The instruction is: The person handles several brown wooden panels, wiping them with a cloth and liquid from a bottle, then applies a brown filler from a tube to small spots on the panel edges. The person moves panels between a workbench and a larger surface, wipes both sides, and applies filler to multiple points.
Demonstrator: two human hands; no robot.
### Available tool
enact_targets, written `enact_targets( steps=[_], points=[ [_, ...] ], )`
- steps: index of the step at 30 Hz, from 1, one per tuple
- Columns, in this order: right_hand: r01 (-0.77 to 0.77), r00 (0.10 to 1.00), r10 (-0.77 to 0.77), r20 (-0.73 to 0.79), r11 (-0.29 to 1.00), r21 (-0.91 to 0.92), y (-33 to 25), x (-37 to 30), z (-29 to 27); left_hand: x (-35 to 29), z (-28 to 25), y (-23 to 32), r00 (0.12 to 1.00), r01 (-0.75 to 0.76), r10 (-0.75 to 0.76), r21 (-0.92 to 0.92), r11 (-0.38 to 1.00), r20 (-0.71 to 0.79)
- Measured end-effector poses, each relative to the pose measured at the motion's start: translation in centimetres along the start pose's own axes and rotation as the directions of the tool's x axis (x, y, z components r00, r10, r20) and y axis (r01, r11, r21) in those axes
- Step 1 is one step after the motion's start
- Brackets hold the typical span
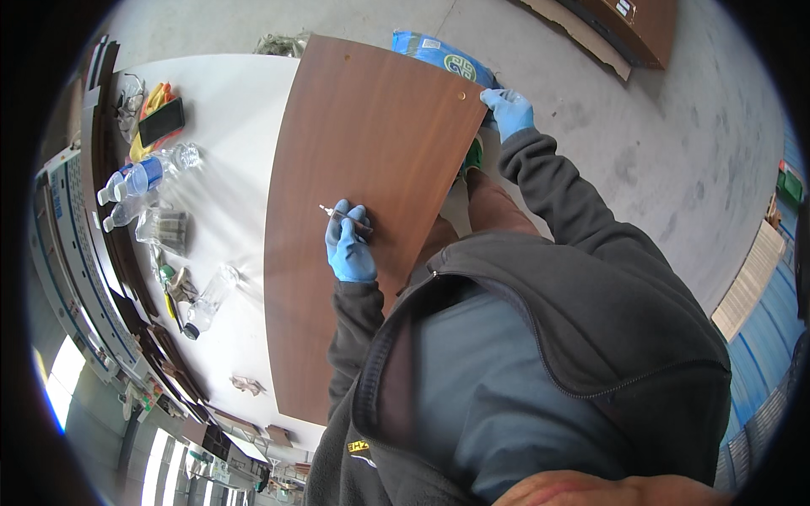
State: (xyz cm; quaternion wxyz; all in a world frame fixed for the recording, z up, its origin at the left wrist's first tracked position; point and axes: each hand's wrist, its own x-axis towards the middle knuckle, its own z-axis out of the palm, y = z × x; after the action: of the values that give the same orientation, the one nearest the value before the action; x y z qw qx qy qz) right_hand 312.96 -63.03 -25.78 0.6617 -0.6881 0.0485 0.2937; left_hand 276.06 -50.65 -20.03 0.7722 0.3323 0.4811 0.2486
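Bottle (362,226) snug in left hand (348,243) over panel (363,152); right hand (511,111) apparently tight on corner (478,94)

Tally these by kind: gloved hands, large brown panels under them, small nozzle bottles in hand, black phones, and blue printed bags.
Gloved hands: 2, left hand and right hand
Large brown panel: 1
Small nozzle bottle: 1
Black phone: 1
Blue printed bag: 1
Total: 6

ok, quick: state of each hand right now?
Left blue-gloved hand: closed, holding a small dark bottle with a thin white nozzle.
Right blue-gloved hand: at the corner of the flat brown wood-grain panel; pinching or resting, can't tell.
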Motion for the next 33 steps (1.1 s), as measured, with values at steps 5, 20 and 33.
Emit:
enact_targets(
  steps=[5,20,33],
  points=[
    [-0.225,0.974,0.224,-0.045,0.974,-0.013,-0.2,0.6,0.1,0.1,-0.1,-0.1,1.0,-0.001,0.001,-0.028,1.0,0.008],
    [0.921,0.343,-0.427,0.837,-0.023,-0.389,-4.7,-1.0,-1.3,-0.1,0.0,0.0,1.0,0.005,-0.006,0.034,0.999,0.002],
    [0.551,0.835,-0.091,0.543,0.163,-0.819,-6.7,2.1,-0.7,0.0,0.1,0.1,1.0,-0.005,0.005,-0.046,0.999,-0.003]
  ],
)
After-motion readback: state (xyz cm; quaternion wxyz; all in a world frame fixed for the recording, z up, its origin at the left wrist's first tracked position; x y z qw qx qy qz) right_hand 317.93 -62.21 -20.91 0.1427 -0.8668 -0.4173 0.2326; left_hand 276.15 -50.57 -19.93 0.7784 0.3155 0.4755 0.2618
